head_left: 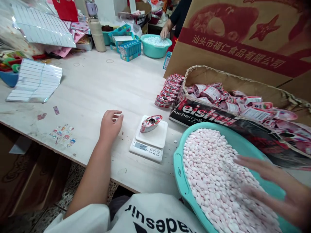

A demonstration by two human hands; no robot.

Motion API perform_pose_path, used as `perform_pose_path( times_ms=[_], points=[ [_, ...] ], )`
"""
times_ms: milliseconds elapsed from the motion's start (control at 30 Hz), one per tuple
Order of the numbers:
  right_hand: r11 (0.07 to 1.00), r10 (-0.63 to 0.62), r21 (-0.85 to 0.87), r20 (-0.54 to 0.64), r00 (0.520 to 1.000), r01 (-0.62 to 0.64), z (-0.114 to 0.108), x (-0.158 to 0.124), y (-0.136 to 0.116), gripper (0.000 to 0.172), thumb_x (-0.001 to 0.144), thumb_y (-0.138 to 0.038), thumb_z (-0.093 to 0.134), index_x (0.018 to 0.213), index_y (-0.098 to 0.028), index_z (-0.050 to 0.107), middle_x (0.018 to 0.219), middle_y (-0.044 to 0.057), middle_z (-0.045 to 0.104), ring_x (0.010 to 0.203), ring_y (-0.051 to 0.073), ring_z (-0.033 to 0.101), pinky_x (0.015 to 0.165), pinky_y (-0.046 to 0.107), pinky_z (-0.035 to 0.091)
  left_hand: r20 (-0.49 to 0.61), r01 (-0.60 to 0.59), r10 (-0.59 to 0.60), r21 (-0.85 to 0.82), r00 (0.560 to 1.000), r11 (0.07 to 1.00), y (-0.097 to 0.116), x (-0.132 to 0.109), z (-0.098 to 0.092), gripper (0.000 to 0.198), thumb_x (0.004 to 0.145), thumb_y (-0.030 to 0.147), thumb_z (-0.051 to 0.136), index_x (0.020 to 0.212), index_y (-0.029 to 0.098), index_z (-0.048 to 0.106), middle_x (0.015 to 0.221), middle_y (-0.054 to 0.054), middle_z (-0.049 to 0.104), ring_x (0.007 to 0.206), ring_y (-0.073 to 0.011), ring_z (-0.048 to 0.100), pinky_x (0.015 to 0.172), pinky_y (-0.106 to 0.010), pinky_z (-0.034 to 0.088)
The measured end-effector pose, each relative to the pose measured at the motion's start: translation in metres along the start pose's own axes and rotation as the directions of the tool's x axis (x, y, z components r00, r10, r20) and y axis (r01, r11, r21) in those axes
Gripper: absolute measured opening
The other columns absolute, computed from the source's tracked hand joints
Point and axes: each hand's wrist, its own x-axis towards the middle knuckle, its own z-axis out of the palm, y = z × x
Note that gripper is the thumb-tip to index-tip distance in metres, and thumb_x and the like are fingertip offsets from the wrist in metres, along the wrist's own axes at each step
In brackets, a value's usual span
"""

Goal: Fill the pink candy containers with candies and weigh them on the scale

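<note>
My left hand [110, 127] rests on the table left of the scale, fingers loosely curved and apart, holding nothing. A small white digital scale [155, 137] carries one red-and-pink oval candy container [151, 123] with a dark round hole on top. The digits on its display are not clear. My right hand [274, 184], smeared by motion, is stretched out over the pale pink candies [211, 168] in a turquoise basin [179, 165]. No candy shows in its fingers. Whether its fingertips touch the candies I cannot tell.
Behind the basin, an open carton [201, 116] holds many similar containers; stacked ones [167, 90] stand left of it. A large cardboard box [238, 42] rises behind. Across the table, a co-worker's hand [165, 30] is over another basin [155, 50]. Sticker sheets [36, 81] lie left.
</note>
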Motion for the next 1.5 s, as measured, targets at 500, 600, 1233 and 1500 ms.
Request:
perform_pose_path(
  times_ms=[500,600,1233,1500],
  points=[
    [0.954,0.239,0.221,-0.155,0.959,-0.202,0.034,-0.041,-0.04,0.035,0.091,-0.061,0.058,0.095,-0.033,0.078,0.105,0.007,0.075,0.095,0.032,0.072,0.086,0.053,0.061,0.235,-0.118,0.175,-0.237,0.956,0.964,0.038,-0.019,0.017,0.062,0.078,0.045,0.075,0.134,0.024,0.057,0.117,-0.008,0.069,0.108,-0.023,0.068,0.096,-0.04,0.057],
    [0.968,0.21,0.181,-0.202,0.956,-0.174,0.036,-0.043,-0.043,0.034,0.092,-0.058,0.058,0.096,-0.031,0.078,0.107,0.008,0.075,0.098,0.033,0.071,0.09,0.055,0.057,0.432,-0.181,0.225,-0.141,0.873,0.973,0.061,-0.02,0.023,0.096,0.071,0.041,0.081,0.155,0.026,0.036,0.116,-0.008,0.071,0.108,-0.0243,0.069,0.099,-0.043,0.057],
    [0.879,0.395,0.399,-0.307,0.866,-0.26,0.028,-0.045,-0.05,0.026,0.09,-0.049,0.068,0.104,-0.029,0.076,0.123,0.009,0.069,0.114,0.029,0.067,0.097,0.048,0.058,0.296,-0.792,0.738,0.146,0.606,0.592,0.124,0.101,0.11,0.033,0.07,0.047,0.081,0.098,0.03,0.076,0.137,-0.01,0.061,0.112,-0.0346,0.059,0.11,-0.061,0.034],
    [0.79,0.425,0.381,0.226,0.877,-0.481,0.005,-0.025,-0.047,0.121,0.059,-0.075,0.082,0.16,-0.032,0.032,0.17,0.012,0.002,0.155,0.045,0.006,0.122,0.067,0.018,0.679,-0.629,0.547,-0.161,0.489,0.761,0.308,0.074,0.239,0.017,0.066,0.035,0.073,0.075,0.021,0.074,0.083,-0.004,0.074,0.085,-0.0271,0.068,0.092,-0.043,0.052]
  ],
)
